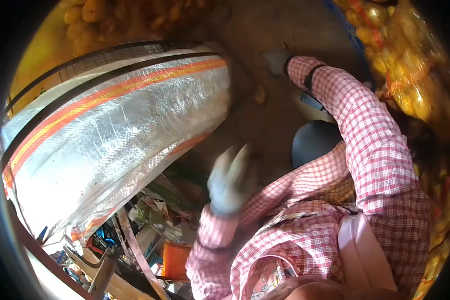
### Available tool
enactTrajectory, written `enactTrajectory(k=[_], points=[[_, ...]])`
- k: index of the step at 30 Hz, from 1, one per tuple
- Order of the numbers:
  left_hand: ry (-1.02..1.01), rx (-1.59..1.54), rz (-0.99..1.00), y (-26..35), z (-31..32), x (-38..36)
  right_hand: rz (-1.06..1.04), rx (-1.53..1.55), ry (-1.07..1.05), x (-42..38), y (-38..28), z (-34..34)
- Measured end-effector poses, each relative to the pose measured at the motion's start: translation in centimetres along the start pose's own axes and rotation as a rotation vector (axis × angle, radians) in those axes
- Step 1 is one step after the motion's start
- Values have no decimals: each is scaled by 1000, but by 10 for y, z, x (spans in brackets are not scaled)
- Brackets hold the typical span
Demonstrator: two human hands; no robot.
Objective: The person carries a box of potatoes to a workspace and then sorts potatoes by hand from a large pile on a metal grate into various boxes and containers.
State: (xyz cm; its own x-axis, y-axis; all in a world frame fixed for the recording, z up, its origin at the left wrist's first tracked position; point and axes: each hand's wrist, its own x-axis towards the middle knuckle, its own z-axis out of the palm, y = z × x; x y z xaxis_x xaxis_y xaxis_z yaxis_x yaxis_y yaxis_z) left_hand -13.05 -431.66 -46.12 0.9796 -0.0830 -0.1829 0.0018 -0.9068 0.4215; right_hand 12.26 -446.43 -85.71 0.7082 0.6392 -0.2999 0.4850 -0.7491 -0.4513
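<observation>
My left hand (227,180), in a pale glove, is raised in front of my body, smeared by motion. Its fingers point up and stand apart, with nothing between them. Further off, my right hand (275,62), also gloved, reaches out low over the brown floor (245,30). It is blurred and in shadow, its fingers unclear, and I cannot tell whether it holds anything. A small roundish brown lump (260,95) lies on the floor nearby. A big silvery woven sheet or sack (130,125) with orange and yellow stripes spreads to the left of both hands.
Dark curved bars (110,67) run along the silvery sheet. Piled roundish produce, like potatoes (92,12), sits at the back left. Net bags of yellow produce (407,85) line the right side. Mixed scraps and an orange piece (177,260) lie at the lower left.
</observation>
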Motion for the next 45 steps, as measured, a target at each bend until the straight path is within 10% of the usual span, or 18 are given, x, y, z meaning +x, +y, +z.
enactTrajectory(k=[5,10,12,14,20,23,24,27,37,42,45], points=[[-165,-244,-77,-147,218,54,422,1216,-136,-102,-20,-80],[-353,107,34,-136,308,117,217,1030,-60,-205,16,-93],[-352,84,43,-134,336,110,738,1378,-285,-236,17,-117],[-365,-29,-3,-138,356,98,795,1363,-347,-262,12,-131],[-728,-567,-39,-87,275,24,639,1339,-514,-306,-41,-195],[-859,-2133,-809,-46,235,-10,609,1398,-510,-313,-59,-206],[-854,-2032,-508,-33,214,-15,588,1388,-500,-313,-70,-217],[-970,-2200,-689,-5,143,-22,454,1433,-488,-309,-96,-231],[-333,-2025,-874,45,-42,-105,625,1762,-412,-362,-269,-278],[-208,-2229,-1116,82,-115,-153,591,1713,-601,-391,-329,-324],[-136,-2236,-943,98,-150,-184,556,1768,-812,-392,-364,-366]])
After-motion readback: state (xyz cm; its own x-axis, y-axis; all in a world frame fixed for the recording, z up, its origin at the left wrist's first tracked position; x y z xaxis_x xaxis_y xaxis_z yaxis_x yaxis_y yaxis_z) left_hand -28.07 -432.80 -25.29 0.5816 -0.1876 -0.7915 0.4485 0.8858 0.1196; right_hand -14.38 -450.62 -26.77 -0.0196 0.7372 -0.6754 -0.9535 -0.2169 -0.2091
